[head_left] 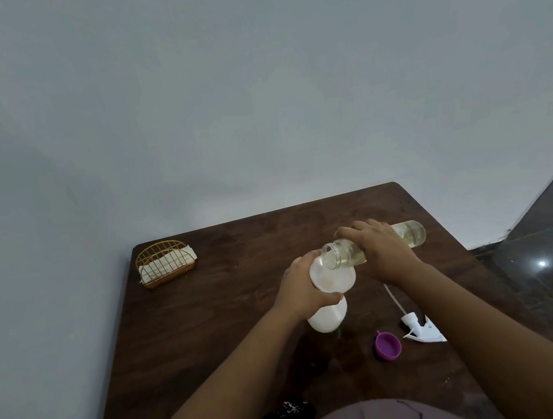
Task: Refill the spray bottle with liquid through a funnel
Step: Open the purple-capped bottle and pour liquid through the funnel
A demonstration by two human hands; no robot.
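A white spray bottle (327, 318) stands on the brown table (211, 318) with a white funnel (335, 276) in its neck. My left hand (302, 286) grips the funnel and the bottle's top. My right hand (380, 249) holds a clear bottle (411, 234) of pale yellow liquid, tipped almost flat, its open mouth (331, 256) over the funnel. The white spray head (420, 329) with its tube lies on the table to the right. A purple cap (388, 346) lies beside it.
A gold wire basket (166, 262) with white napkins sits at the table's far left corner. A dark object (283, 416) lies at the near edge. The wall stands behind the table and dark tiled floor (552, 248) lies to the right.
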